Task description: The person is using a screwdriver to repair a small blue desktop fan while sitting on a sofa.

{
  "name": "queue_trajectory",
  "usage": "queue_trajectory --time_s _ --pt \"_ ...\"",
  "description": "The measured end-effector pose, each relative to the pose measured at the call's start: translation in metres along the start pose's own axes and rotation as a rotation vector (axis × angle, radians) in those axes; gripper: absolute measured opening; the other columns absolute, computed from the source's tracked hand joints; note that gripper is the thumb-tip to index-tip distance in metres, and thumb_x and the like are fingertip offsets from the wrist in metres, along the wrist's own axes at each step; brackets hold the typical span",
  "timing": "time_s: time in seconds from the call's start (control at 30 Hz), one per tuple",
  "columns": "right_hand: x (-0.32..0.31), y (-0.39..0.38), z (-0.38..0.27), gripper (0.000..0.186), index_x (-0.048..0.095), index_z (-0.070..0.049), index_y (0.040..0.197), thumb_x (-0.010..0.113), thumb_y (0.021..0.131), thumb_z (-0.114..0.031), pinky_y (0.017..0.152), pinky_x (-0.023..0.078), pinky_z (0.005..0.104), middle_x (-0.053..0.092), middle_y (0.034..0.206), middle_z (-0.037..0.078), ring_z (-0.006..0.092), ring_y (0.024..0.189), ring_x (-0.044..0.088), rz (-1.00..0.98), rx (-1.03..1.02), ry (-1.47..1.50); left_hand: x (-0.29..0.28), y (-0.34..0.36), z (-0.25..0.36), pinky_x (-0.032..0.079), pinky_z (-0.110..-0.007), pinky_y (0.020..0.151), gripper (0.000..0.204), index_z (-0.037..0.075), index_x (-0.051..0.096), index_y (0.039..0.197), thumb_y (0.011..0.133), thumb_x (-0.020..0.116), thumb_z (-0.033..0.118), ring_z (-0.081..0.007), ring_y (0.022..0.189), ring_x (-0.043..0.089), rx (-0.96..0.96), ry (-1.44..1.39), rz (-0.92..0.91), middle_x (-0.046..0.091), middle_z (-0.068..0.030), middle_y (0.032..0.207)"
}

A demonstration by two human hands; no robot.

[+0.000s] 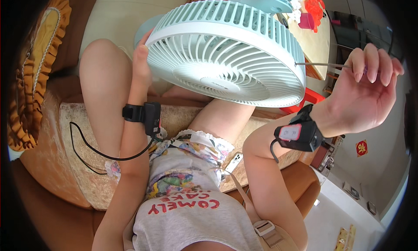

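Note:
A round pale blue and white fan [226,51] with a slatted grille is held up in front of me, tilted toward my lap. My left hand [141,59] grips its left rim. My right hand [370,83] is at the fan's right side, fingers curled around the handle of a thin metal screwdriver [322,64] whose tip meets the fan's right rim. Both wrists wear black strapped devices, and a black cable hangs from the left one.
I sit on a brown sofa [52,164] with a beige patterned seat cover. An orange frilled cushion [39,46] lies at the left. A phone [234,162] rests beside my thigh. A table [315,42] with red items stands behind the fan.

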State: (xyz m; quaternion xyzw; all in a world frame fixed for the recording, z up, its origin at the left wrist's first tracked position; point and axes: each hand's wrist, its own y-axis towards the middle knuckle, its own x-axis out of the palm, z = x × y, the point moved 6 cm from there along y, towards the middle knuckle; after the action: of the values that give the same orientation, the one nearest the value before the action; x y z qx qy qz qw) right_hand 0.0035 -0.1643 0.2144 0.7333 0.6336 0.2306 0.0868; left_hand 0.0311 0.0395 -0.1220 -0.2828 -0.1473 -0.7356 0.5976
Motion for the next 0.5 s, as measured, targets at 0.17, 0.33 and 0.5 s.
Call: queue_trajectory --time_s 0.17,0.33,0.5 --pt "-0.003 0.022 0.005 0.016 0.053 -0.003 0.083 0.045 0.07 -0.006 0.047 0.028 0.0254 0.047 0.063 -0.003 0.0091 0.049 0.038 -0.267 0.24 0.25 -0.004 0.002 -0.001 0.037 -0.035 0.098 0.083 -0.006 0.037 0.129 0.082 0.048 0.062 -0.0238 0.115 0.047 0.008 -0.034 -0.008 0.049 -0.017 0.125" --pt "0.001 0.032 0.01 0.02 0.047 -0.011 0.055 0.049 0.071 0.001 0.053 0.038 0.0227 0.052 0.064 -0.002 0.007 0.051 0.047 -0.437 0.418 0.383 -0.007 0.002 -0.003 0.036 -0.036 0.098 0.083 -0.006 0.038 0.129 0.082 0.048 0.062 -0.0241 0.115 0.047 -0.005 -0.033 0.007 0.049 -0.0164 0.125" --pt "0.008 0.018 0.015 0.028 0.047 -0.01 0.053 0.048 0.079 0.0 0.058 0.04 0.0207 0.054 0.078 0.003 0.0066 0.058 0.047 -0.49 0.36 0.462 -0.004 0.001 -0.003 0.035 -0.035 0.099 0.084 -0.006 0.039 0.128 0.081 0.048 0.063 -0.0241 0.116 0.046 0.004 -0.021 -0.007 0.048 -0.0166 0.125"
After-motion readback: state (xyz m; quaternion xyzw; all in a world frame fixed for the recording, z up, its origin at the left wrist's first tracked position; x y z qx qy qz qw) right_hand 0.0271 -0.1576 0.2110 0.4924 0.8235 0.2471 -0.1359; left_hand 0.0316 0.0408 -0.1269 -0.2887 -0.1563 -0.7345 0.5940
